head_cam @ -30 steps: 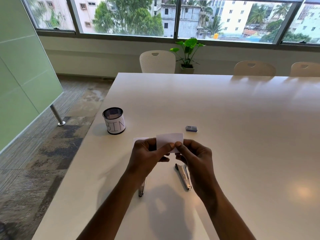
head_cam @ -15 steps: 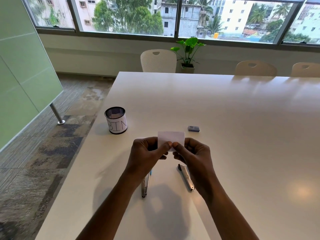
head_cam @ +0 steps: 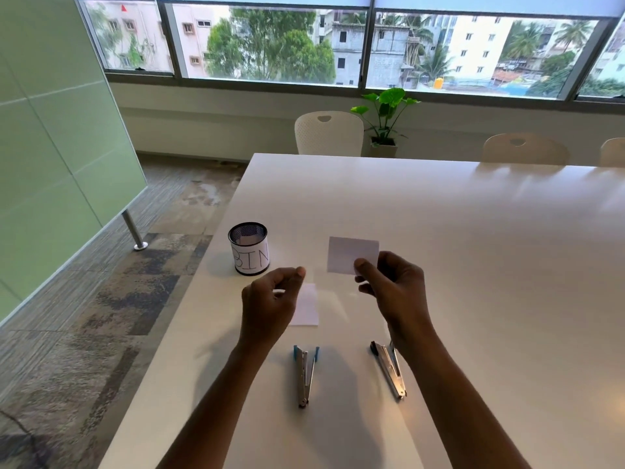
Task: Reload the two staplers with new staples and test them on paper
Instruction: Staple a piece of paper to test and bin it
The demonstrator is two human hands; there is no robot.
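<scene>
While the right hand (head_cam: 394, 289) pinched a small white paper slip (head_cam: 352, 254) above the white table (head_cam: 473, 265), the left hand (head_cam: 270, 299) hovered loosely curled, holding nothing. A blue-tipped metal stapler (head_cam: 305, 375) and a black-tipped metal stapler (head_cam: 390, 368) lay just below. Testing would probably go best with the slip held flat and slid fully between one stapler's jaws.
</scene>
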